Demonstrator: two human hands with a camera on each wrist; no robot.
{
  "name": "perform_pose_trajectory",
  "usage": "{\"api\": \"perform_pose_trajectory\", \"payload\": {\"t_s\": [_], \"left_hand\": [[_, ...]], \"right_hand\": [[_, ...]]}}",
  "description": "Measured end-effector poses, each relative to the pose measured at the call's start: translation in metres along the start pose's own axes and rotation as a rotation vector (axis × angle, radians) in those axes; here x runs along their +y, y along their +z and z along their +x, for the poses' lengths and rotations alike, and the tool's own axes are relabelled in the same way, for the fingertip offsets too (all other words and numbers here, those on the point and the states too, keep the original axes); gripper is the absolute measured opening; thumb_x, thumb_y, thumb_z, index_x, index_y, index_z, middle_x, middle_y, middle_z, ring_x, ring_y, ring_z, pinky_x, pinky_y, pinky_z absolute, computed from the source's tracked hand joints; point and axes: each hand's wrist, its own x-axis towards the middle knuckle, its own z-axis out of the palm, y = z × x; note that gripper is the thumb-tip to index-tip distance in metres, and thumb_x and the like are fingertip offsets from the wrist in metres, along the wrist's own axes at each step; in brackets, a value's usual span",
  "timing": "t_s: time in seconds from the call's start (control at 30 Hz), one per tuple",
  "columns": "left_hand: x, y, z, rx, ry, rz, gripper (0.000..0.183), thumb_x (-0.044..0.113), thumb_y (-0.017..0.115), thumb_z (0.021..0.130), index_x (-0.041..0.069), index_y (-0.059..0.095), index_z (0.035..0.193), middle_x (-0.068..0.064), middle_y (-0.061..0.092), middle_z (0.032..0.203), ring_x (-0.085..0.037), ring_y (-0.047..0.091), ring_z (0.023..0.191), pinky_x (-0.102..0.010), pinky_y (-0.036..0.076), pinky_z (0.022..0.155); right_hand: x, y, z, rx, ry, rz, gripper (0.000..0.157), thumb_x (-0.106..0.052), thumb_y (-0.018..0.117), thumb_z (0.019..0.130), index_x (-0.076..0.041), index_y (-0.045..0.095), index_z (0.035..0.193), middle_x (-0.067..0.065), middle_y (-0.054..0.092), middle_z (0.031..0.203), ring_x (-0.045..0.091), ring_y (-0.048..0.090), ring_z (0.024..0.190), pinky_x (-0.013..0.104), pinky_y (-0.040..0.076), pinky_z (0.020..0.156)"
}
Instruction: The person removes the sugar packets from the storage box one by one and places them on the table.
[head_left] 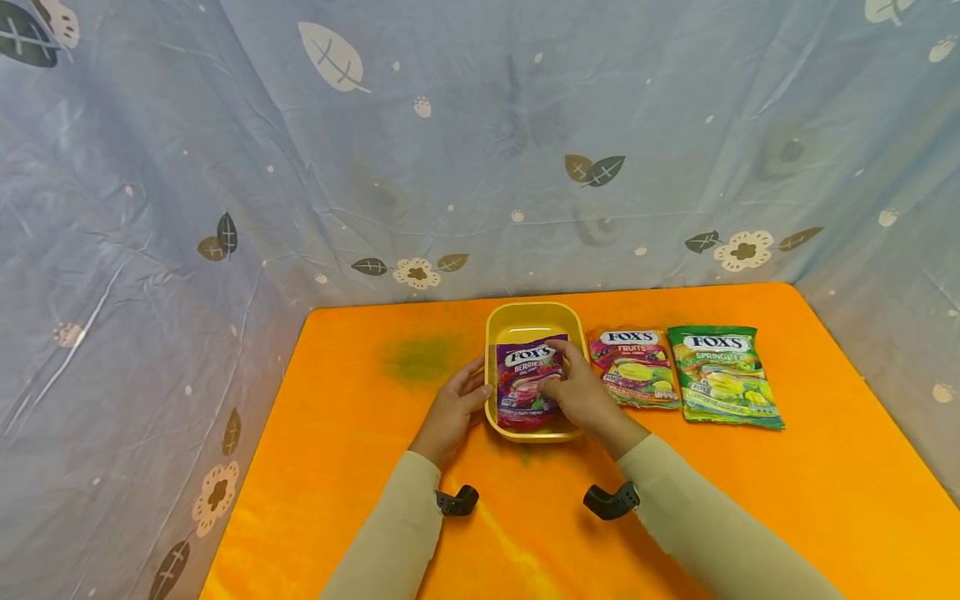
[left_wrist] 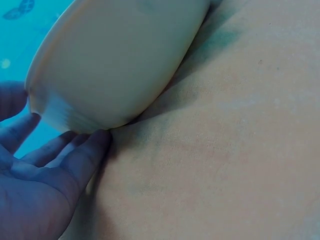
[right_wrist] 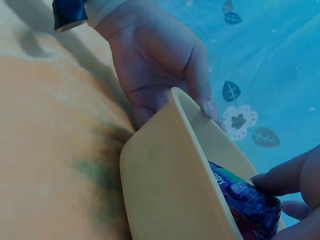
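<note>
A purple bag of Fox's Berries candy (head_left: 525,396) lies in a yellow plastic tub (head_left: 517,315), its top tilted toward the far end. My right hand (head_left: 588,400) holds the bag by its right side, thumb on the printed front. In the right wrist view, part of the shiny bag (right_wrist: 247,207) shows over the tub's rim, beside the right fingers (right_wrist: 285,177). My left hand (head_left: 450,412) grips the tub's left side, with its thumb at the rim. The left wrist view shows these fingers (left_wrist: 85,157) against the tub's outer wall (left_wrist: 120,60).
Right of the tub lie a red-orange bag of Fox's Fruits candy (head_left: 636,371) and a green Fox's Spring Tea bag (head_left: 723,375). They rest on an orange cloth-covered table (head_left: 360,467). Blue-grey patterned curtains (head_left: 480,125) surround its back and sides.
</note>
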Motion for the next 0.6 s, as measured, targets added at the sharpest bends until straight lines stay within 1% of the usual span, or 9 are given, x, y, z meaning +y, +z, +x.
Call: {"api": "perform_pose_trajectory", "payload": {"t_s": [0.07, 0.13, 0.3, 0.47, 0.6], "left_hand": [[-0.0001, -0.0001, 0.0000, -0.006, 0.004, -0.001, 0.060, 0.014, 0.063, 0.112, 0.016, 0.043, 0.169, -0.012, 0.049, 0.165, -0.034, 0.059, 0.139, -0.048, 0.051, 0.111], [0.0001, -0.0001, 0.0001, -0.009, 0.004, -0.007, 0.060, 0.014, 0.063, 0.112, 0.016, 0.043, 0.169, -0.013, 0.048, 0.165, -0.034, 0.059, 0.139, -0.048, 0.051, 0.110], [-0.0005, -0.0005, 0.0009, -0.017, 0.011, -0.013, 0.060, 0.013, 0.063, 0.113, 0.015, 0.042, 0.169, -0.014, 0.047, 0.166, -0.036, 0.060, 0.138, -0.048, 0.053, 0.109], [0.0007, 0.0000, -0.0001, -0.017, 0.012, -0.007, 0.060, 0.013, 0.062, 0.113, 0.014, 0.042, 0.169, -0.015, 0.048, 0.165, -0.036, 0.059, 0.138, -0.048, 0.051, 0.110], [0.0022, 0.0006, -0.0015, -0.017, 0.014, -0.002, 0.060, 0.012, 0.061, 0.113, 0.012, 0.041, 0.169, -0.016, 0.047, 0.165, -0.037, 0.058, 0.139, -0.049, 0.050, 0.112]], "right_hand": [[0.0005, -0.0012, -0.0002, -0.001, 0.002, 0.014, 0.072, -0.004, 0.066, 0.106, -0.013, 0.032, 0.169, 0.028, 0.026, 0.172, 0.052, 0.035, 0.153, 0.062, 0.041, 0.117], [0.0010, -0.0022, -0.0002, -0.007, 0.004, 0.023, 0.071, -0.005, 0.066, 0.106, -0.015, 0.034, 0.169, 0.027, 0.023, 0.173, 0.053, 0.032, 0.154, 0.062, 0.041, 0.116], [0.0015, -0.0037, 0.0003, -0.022, 0.002, 0.023, 0.072, -0.003, 0.068, 0.105, -0.020, 0.038, 0.168, 0.024, 0.026, 0.172, 0.051, 0.038, 0.151, 0.060, 0.044, 0.115], [0.0013, -0.0045, 0.0002, -0.026, -0.012, 0.030, 0.075, -0.001, 0.068, 0.105, -0.019, 0.035, 0.170, 0.026, 0.025, 0.171, 0.051, 0.038, 0.149, 0.060, 0.045, 0.114], [0.0004, -0.0054, -0.0002, -0.040, -0.016, 0.058, 0.076, 0.001, 0.067, 0.105, -0.017, 0.033, 0.171, 0.027, 0.026, 0.170, 0.052, 0.043, 0.145, 0.058, 0.050, 0.110]]}}
